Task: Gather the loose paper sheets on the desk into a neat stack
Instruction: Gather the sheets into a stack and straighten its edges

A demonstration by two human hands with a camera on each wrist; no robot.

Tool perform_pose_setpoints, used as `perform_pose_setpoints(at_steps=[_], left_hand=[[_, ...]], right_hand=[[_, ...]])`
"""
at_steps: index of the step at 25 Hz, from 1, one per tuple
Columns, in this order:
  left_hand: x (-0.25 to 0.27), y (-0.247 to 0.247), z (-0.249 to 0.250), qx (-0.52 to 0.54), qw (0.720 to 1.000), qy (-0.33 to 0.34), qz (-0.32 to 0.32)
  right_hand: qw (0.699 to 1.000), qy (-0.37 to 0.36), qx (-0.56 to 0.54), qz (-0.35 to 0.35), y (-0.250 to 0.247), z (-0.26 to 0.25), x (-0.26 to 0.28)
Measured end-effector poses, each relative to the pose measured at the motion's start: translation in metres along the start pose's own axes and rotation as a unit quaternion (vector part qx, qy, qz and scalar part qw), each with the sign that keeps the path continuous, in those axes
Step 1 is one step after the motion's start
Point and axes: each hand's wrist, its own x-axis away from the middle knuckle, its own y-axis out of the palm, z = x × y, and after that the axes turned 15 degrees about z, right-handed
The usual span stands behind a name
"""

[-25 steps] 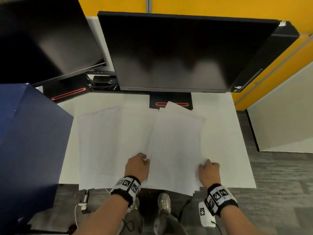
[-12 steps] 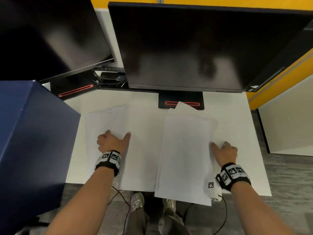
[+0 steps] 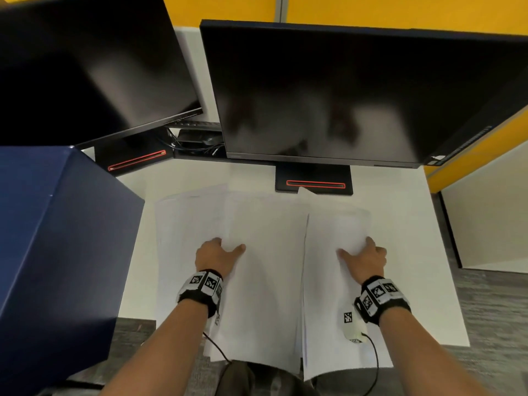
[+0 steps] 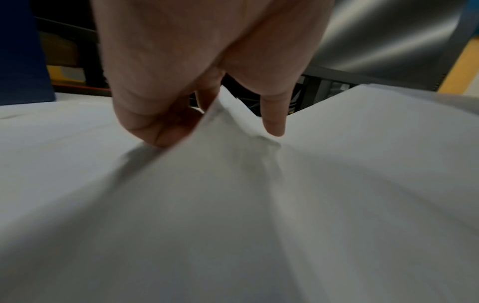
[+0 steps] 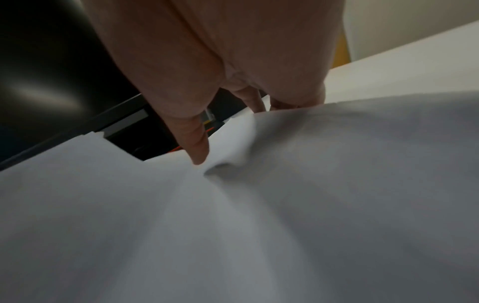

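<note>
White paper sheets lie spread over the white desk (image 3: 400, 224): a few loose sheets (image 3: 183, 238) at the left, a middle pile (image 3: 265, 281), and a right pile (image 3: 328, 295) that overhangs the front edge. My left hand (image 3: 225, 245) pinches the left edge of the middle pile. In the left wrist view the left hand (image 4: 217, 131) has its thumb on top of the lifted sheet (image 4: 233, 184) and its fingers curled under it. My right hand (image 3: 357, 247) pinches the right edge of the right pile. In the right wrist view the right hand (image 5: 230, 133) buckles the paper (image 5: 285, 205) upward.
Two dark monitors (image 3: 343, 90) (image 3: 85, 67) hang over the back of the desk, their black stands (image 3: 314, 181) (image 3: 134, 158) just behind the papers. A big blue box (image 3: 57, 252) stands close on the left. Cables dangle below the front edge.
Both hands have moved inward toward each other. The left hand left the far-left sheets and now pinches the middle pile's edge. The right hand has closed on the right pile's edge, and the paper bulges.
</note>
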Motion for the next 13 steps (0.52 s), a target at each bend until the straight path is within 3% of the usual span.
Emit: perform_pose_setpoints(at_steps=[5,10,13], left_hand=[[0.016,0.005,0.005,-0.089,0.994,0.026,0.05],[0.008,-0.003,-0.004,-0.086,0.986,-0.048,0.135],[-0.002,-0.009,-0.008,-0.011,0.989,-0.097,0.113]], right_hand=[[0.989,-0.088,0.11,0.046,0.017,0.008,0.019],[0.992,-0.042,0.106,0.061,0.021,0.01,0.025],[0.991,-0.041,0.106,0.077,0.024,0.011,0.028]])
